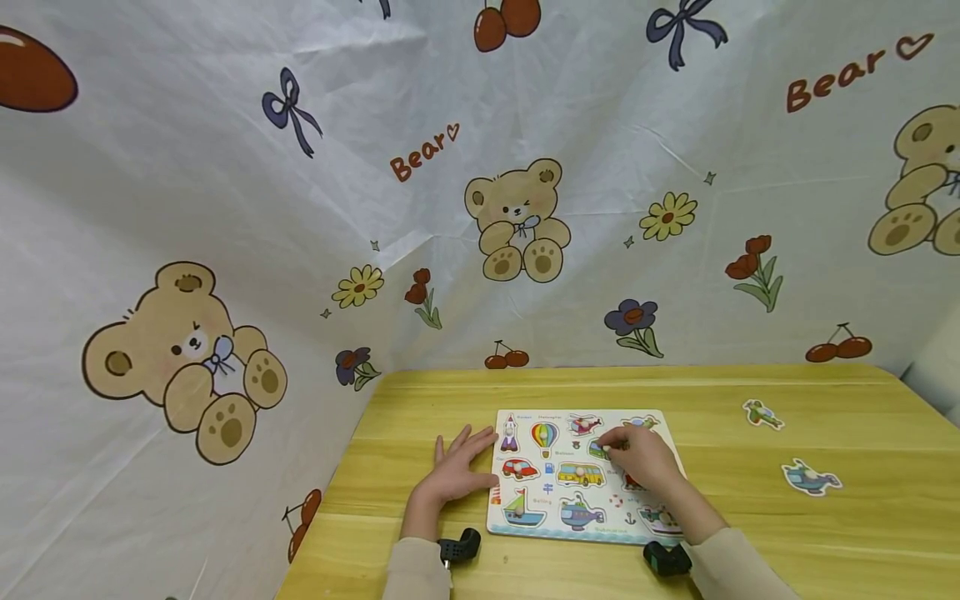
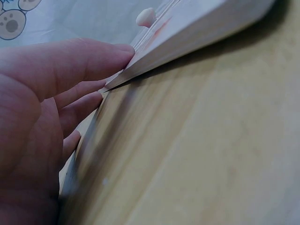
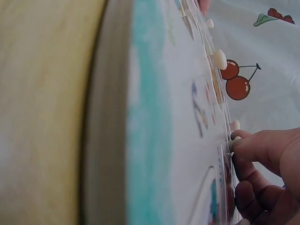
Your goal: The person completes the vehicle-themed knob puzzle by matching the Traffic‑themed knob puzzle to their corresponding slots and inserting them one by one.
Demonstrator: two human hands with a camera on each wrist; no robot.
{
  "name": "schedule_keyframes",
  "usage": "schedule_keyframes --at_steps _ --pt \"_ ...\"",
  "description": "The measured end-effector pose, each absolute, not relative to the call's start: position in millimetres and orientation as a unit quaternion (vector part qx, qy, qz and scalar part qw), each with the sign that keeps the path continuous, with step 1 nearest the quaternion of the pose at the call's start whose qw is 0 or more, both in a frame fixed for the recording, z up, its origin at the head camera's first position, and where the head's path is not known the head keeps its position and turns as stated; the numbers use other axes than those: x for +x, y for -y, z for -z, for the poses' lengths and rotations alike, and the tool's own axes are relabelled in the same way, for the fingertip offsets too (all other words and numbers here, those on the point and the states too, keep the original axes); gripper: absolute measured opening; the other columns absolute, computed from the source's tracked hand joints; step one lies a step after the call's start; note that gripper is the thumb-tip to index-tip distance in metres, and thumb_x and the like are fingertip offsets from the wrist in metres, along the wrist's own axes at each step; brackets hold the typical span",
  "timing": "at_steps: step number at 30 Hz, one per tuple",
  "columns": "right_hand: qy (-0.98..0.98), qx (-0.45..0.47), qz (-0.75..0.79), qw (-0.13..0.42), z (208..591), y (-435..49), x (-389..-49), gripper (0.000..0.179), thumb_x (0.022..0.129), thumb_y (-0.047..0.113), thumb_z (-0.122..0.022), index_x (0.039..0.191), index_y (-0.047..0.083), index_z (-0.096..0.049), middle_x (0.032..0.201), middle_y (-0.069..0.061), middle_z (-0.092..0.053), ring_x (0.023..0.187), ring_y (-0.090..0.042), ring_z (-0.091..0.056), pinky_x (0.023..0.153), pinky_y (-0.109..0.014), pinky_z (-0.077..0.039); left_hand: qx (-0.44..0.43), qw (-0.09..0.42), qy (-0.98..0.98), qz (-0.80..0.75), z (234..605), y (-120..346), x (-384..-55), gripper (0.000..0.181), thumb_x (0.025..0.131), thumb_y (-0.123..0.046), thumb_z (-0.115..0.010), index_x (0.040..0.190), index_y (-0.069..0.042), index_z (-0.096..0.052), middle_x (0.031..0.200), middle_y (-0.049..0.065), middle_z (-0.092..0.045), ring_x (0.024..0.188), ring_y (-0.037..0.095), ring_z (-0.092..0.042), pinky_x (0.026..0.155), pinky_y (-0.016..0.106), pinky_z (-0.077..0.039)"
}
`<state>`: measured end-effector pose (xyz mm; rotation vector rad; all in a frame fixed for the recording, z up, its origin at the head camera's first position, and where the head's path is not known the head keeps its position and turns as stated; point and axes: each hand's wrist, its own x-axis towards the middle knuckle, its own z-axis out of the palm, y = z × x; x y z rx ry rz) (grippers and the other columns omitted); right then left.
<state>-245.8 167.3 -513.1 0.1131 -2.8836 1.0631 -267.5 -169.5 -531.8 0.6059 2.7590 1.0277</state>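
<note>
A white wooden peg puzzle board with printed vehicles lies flat on the table. At its left edge, my left hand rests with fingers spread and straight. The left wrist view has that thumb against the board's side edge. Over the board's right half, my right hand pinches the small knob of a green puzzle piece between thumb and finger. In the right wrist view, its fingertips close round the pale knob, low over the board; the piece itself is mostly hidden there.
Right of the board lie two loose pieces, a green plane and a blue vehicle-shaped one. Knobbed pieces such as the balloon and yellow bus sit in the board. A bear-print cloth hangs behind the wooden table.
</note>
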Motion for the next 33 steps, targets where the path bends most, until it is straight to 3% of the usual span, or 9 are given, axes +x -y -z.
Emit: schedule_keyframes --at_steps 13,33 --pt "0.925 0.027 -0.373 0.058 506.5 -194.5 -244.5 0.022 0.094 0.011 -0.062 0.112 0.007 -0.074 0.112 -0.017 -0.072 0.086 -0.023 -0.064 0.065 -0.031 -0.048 0.206 0.062 -0.918 -0.334 533.8 171.5 -271.0 0.076 0.083 -0.032 -0.075 0.152 -0.019 -0.045 0.163 -0.002 -0.036 0.157 0.034 -0.012 0.118 0.068 0.017" --pt "0.933 -0.038 -0.347 0.086 510.2 -256.3 -243.5 0.030 0.095 0.017 -0.058 0.119 0.006 -0.071 0.112 -0.022 -0.068 0.091 -0.034 -0.062 0.066 -0.028 -0.042 0.201 0.066 -0.919 -0.334 536.3 172.0 -271.2 0.075 0.083 -0.032 -0.075 0.151 -0.023 -0.046 0.162 -0.006 -0.036 0.157 0.032 -0.013 0.118 0.067 0.017"
